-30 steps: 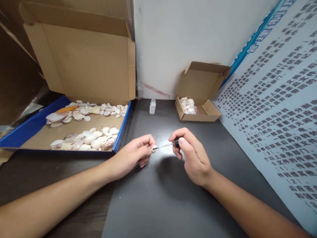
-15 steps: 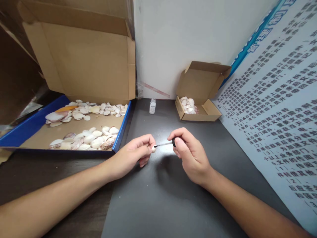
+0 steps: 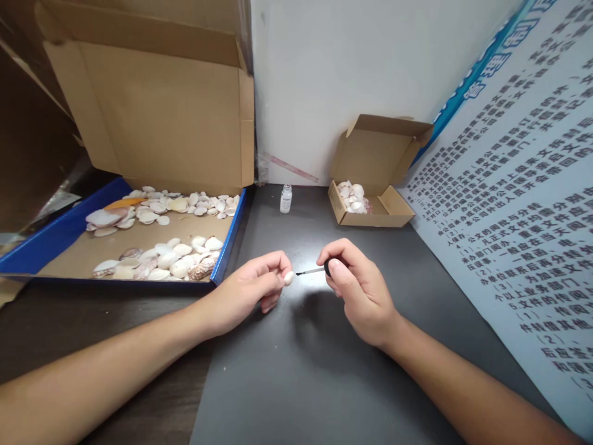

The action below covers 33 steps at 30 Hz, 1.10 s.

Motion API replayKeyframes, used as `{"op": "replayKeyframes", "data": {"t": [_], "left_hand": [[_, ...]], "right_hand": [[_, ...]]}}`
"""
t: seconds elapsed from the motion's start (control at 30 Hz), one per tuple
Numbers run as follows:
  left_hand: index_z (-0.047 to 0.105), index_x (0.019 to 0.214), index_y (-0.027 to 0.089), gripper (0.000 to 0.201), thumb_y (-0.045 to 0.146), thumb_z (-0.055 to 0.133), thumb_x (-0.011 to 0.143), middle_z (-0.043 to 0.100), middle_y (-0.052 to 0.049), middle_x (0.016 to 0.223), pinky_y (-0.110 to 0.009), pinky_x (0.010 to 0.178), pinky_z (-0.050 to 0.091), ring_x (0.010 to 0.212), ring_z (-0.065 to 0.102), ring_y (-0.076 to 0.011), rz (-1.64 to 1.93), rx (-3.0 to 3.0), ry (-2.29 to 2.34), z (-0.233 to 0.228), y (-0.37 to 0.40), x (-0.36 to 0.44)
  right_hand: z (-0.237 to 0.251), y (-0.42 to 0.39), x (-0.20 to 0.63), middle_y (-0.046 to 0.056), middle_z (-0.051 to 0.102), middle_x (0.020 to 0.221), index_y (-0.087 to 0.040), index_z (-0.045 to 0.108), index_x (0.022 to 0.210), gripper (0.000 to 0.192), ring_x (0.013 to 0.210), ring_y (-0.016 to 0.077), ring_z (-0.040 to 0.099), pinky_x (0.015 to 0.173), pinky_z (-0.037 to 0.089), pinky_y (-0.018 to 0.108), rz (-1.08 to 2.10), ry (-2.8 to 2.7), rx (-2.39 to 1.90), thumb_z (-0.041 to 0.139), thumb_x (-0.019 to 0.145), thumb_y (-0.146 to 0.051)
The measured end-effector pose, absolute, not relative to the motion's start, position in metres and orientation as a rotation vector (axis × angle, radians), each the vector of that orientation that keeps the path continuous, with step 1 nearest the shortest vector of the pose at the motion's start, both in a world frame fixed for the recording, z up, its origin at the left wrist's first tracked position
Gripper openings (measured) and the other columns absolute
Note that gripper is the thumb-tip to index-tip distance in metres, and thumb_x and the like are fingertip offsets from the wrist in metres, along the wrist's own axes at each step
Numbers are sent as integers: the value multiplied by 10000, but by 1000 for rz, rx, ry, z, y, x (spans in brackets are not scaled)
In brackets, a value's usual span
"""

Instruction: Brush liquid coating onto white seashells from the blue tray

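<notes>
Between the thumb and fingers of my left hand (image 3: pixel 259 281) is pinched a small white shell (image 3: pixel 288 278), its rounded edge facing right. My right hand (image 3: pixel 356 287) grips the black cap of a thin brush (image 3: pixel 312 271), which points left toward the shell. A small gap separates the dark brush tip from the shell. Behind both hands a little clear glass bottle (image 3: pixel 286 200) with a printed label stands upright and uncapped on the dark table.
At left lies an open blue-sided cardboard box (image 3: pixel 225 247) with white and brownish shells in two groups. A smaller open cardboard box (image 3: pixel 370 219) at the back right holds more shells. A printed poster (image 3: pixel 504 204) slopes along the right side.
The brush has drawn slightly right, away from the shell; its tip was at the shell before and is now apart from it. My left hand has barely moved.
</notes>
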State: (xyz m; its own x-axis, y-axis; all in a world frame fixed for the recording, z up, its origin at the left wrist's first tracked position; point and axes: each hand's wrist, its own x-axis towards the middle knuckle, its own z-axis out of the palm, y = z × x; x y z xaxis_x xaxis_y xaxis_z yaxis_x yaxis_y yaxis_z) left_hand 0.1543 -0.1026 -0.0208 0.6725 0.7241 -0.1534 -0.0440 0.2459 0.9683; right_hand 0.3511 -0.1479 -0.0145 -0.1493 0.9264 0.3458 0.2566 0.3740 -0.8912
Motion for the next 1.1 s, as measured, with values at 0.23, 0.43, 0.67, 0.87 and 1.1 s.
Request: {"op": "replayKeyframes", "data": {"t": [0.23,0.43,0.67,0.87,1.1], "left_hand": [[473,784,195,78,207,523,843,390,79,561,-216,503,318,505,339,-73,582,1214,675,-22,-102,154],[470,777,193,128,251,540,867,378,81,560,-208,498,323,505,342,-70,579,1219,673,-22,-102,154],[475,786,192,118,249,562,842,382,83,561,-197,487,325,498,339,-65,593,1181,660,-23,-102,154],[467,788,194,151,274,566,870,339,93,561,-183,473,323,486,312,-59,590,1126,637,-21,-102,154],[473,790,192,117,242,551,861,336,89,560,-177,455,313,485,286,-63,592,1102,655,-19,-103,155]], "right_hand": [[-15,-150,351,-49,374,635,-224,532,956,211,558,136,380,538,299,280,923,-1610,-1012,344,1030,-286],[-16,-147,352,-68,343,614,-230,513,944,167,534,121,327,515,269,270,877,-1623,-1063,379,1033,-274],[-17,-149,352,-59,378,641,-237,525,968,191,560,122,363,543,298,272,901,-1597,-986,350,1038,-268],[-17,-146,352,-67,380,634,-227,534,953,128,544,108,357,531,294,261,864,-1642,-1047,418,1008,-225],[-18,-148,352,-60,371,632,-229,533,958,196,552,118,355,532,297,268,861,-1606,-997,356,1036,-260]]}}
